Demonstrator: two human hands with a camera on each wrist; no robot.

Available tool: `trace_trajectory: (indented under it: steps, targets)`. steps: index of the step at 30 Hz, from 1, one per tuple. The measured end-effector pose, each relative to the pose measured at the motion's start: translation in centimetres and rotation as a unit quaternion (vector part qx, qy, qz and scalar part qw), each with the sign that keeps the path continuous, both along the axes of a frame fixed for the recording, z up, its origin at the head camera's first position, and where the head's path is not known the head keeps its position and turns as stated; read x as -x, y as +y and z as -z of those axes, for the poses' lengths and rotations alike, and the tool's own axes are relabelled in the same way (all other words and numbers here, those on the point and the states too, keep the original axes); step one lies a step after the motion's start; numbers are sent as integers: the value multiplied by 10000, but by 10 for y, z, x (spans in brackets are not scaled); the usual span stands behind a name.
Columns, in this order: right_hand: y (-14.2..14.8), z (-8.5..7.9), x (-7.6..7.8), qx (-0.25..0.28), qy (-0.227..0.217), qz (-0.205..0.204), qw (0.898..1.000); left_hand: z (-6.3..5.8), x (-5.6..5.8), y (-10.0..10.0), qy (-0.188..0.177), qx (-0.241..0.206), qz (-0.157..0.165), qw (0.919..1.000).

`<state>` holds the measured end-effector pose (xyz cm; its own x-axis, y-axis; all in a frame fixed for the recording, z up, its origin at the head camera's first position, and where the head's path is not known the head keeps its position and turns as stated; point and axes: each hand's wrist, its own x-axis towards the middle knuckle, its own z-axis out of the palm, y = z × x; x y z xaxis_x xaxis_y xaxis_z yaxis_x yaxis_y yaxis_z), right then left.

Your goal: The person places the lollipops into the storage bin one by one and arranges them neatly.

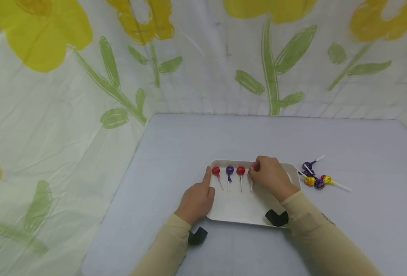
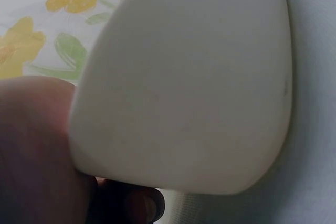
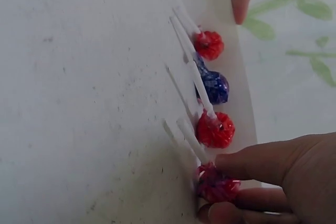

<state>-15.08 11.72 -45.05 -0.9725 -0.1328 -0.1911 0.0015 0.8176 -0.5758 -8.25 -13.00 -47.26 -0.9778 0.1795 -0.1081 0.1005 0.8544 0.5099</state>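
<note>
A shallow white tray (image 1: 239,209) bears a row of wrapped lollipops with white sticks. From the left come a red lollipop (image 1: 216,171), a purple lollipop (image 1: 229,170) and another red lollipop (image 1: 241,171). My right hand (image 1: 271,175) pinches a pinkish-red lollipop (image 3: 218,184) by its wrapped head at the row's right end, its head partly hidden by the fingers in the head view. At the tray's left side, my left hand (image 1: 197,199) holds the rim, its index finger stretched along the edge. The left wrist view shows the tray's plain white side close up.
Right of the tray lies a loose group of lollipops, among them a yellow lollipop (image 1: 326,179) and a purple lollipop (image 1: 319,183). A pale cloth covers the table (image 1: 169,153). A flower-printed sheet (image 1: 203,76) hangs behind and to the left.
</note>
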Motion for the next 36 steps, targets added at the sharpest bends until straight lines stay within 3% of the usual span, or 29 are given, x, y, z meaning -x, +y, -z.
trace_trajectory:
  steps: [15,36]
  targets:
    - [1,-2,-2,-306,243,-156,9991,0,1,1,85,38,20,10000]
    - [13,-14,-6,-283,201,-291,9990,-1,0,2,44,40,-9,10000]
